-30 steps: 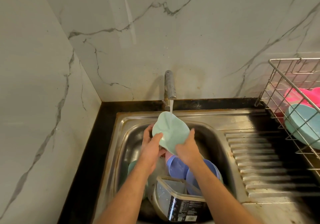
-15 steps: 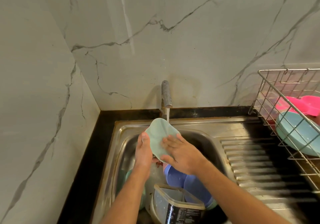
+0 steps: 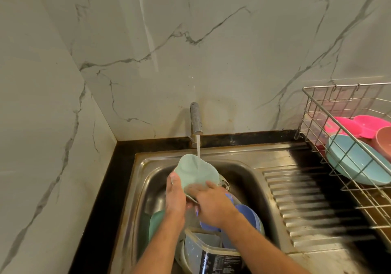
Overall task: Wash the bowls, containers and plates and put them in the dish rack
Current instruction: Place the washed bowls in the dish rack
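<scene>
Progress is partial: I grip the green plate under the tap in my left hand, right hand fingers flat on it; dish rack holds several washed pieces, sink holds more.

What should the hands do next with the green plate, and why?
Probably keep rubbing: the right hand lies flat on the green plate, which the left hand holds under the tap water. The dish rack can wait until it's rinsed.

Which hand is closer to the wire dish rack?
Right. The right hand rubs the green plate over the sink, on the side toward the dish rack; the left hand holds the plate's far edge.
</scene>
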